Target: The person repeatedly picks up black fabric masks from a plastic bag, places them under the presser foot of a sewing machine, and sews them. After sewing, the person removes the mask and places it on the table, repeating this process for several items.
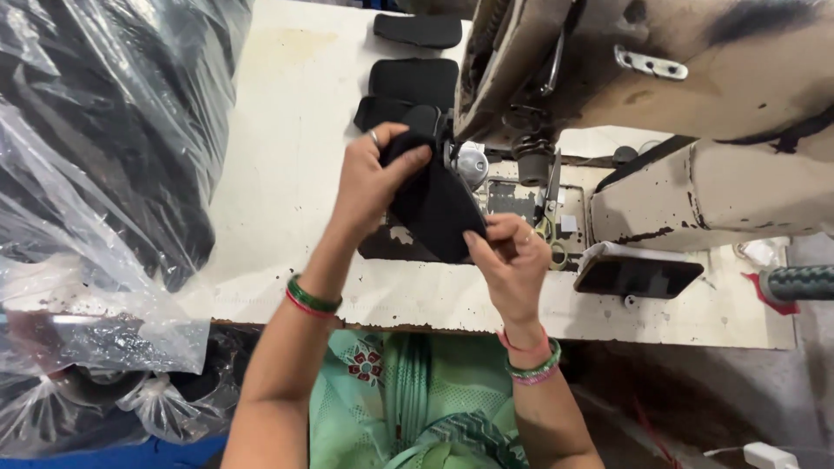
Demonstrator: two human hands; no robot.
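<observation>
A black fabric piece (434,204) lies at the needle area of a worn cream sewing machine (695,69). My left hand (369,178) grips its far end, thumb and fingers pinched on the cloth close to the presser foot (469,163). My right hand (512,256) pinches the near edge of the same piece, fingers closed on it. Both wrists wear green and pink bangles. Further back on the white table (287,130) lie more black pieces (415,82), one of them at the far edge (419,30).
A large clear plastic bag of black material (95,156) fills the left side and hangs over the table edge. Small scissors (549,221) lie by the machine base. A dark phone (638,276) rests right of my hands. A striped rod (799,282) sticks in at the right.
</observation>
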